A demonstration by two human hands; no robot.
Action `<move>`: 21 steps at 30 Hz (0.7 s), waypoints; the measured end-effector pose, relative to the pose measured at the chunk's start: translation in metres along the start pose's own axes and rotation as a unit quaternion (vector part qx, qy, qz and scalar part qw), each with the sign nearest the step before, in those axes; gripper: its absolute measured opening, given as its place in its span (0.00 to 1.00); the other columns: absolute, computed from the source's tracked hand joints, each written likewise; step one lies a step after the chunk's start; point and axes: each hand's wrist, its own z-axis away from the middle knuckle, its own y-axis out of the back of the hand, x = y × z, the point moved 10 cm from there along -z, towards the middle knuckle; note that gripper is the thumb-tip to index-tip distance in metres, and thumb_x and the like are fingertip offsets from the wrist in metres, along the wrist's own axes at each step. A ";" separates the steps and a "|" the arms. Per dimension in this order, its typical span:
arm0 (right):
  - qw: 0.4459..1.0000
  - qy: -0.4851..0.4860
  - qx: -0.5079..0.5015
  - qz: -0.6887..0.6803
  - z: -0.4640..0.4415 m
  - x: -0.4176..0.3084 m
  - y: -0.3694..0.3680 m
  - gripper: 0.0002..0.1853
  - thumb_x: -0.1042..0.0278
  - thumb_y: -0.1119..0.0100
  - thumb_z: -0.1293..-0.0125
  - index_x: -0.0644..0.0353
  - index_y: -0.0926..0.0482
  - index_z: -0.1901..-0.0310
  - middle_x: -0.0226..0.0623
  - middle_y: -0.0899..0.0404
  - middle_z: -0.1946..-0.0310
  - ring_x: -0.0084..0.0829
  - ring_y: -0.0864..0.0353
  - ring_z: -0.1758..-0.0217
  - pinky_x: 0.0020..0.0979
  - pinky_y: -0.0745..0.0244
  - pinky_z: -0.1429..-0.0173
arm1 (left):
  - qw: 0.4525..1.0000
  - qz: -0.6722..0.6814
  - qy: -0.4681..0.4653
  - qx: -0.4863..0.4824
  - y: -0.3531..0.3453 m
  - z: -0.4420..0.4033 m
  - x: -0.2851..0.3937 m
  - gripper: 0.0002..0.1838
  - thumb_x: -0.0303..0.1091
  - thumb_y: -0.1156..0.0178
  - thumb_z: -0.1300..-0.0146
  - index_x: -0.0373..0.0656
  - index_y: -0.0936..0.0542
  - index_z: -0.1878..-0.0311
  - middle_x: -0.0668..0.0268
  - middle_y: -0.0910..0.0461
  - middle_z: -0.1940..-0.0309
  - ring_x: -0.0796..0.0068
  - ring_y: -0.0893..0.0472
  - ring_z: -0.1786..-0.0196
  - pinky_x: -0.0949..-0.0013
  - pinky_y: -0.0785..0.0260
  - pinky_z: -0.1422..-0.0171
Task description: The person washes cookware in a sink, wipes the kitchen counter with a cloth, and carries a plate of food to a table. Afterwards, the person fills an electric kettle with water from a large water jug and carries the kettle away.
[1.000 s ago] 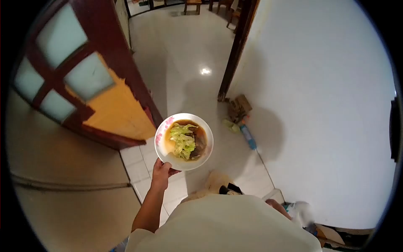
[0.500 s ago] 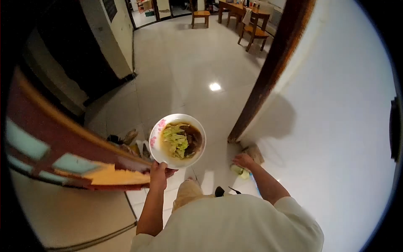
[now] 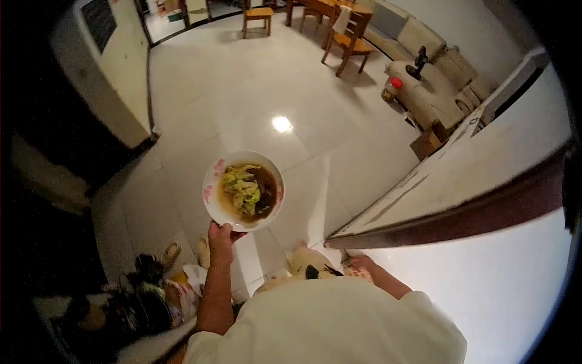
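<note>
White bowl [image 3: 213, 205] held forward, left hand [image 3: 222, 238] gripping its near rim

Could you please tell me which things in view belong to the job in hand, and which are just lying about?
In use:
the bowl, held at its edge by the left hand
the leafy greens in the bowl

Just lying about:
the pale shoe at lower left
the red-lidded jar
the wooden chair, draped with a cloth
</note>
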 end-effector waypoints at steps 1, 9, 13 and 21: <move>0.999 -0.031 0.000 -0.011 0.011 0.004 -0.003 0.13 0.62 0.55 0.36 0.62 0.28 0.57 0.39 0.25 0.67 0.31 0.26 0.66 0.35 0.29 0.65 | 1.000 0.001 -0.006 -0.004 -0.005 -0.001 0.004 0.18 0.27 0.55 0.45 0.36 0.37 0.49 0.58 0.28 0.57 0.68 0.22 0.63 0.64 0.23 0.60; 0.944 0.015 -0.075 0.320 0.003 0.022 0.031 0.11 0.57 0.46 0.49 0.53 0.22 0.70 0.34 0.23 0.70 0.37 0.25 0.59 0.38 0.28 0.60 | 0.999 0.016 0.020 0.027 -0.039 0.050 0.040 0.20 0.26 0.56 0.46 0.36 0.35 0.48 0.59 0.25 0.58 0.68 0.21 0.65 0.67 0.24 0.61; 0.941 -0.130 0.138 -0.281 -0.019 0.008 0.162 0.12 0.61 0.49 0.43 0.61 0.24 0.64 0.36 0.22 0.73 0.28 0.23 0.77 0.29 0.28 0.74 | 0.996 0.029 0.017 0.081 -0.033 0.037 0.025 0.21 0.25 0.56 0.47 0.37 0.36 0.47 0.59 0.26 0.57 0.67 0.21 0.63 0.66 0.23 0.60; 0.900 0.009 0.199 -0.389 -0.010 -0.098 0.231 0.10 0.64 0.51 0.39 0.60 0.25 0.61 0.34 0.23 0.69 0.23 0.25 0.71 0.26 0.29 0.69 | 0.997 0.008 -0.038 0.067 -0.023 0.029 0.016 0.21 0.25 0.56 0.47 0.36 0.36 0.47 0.60 0.26 0.57 0.68 0.21 0.63 0.66 0.23 0.60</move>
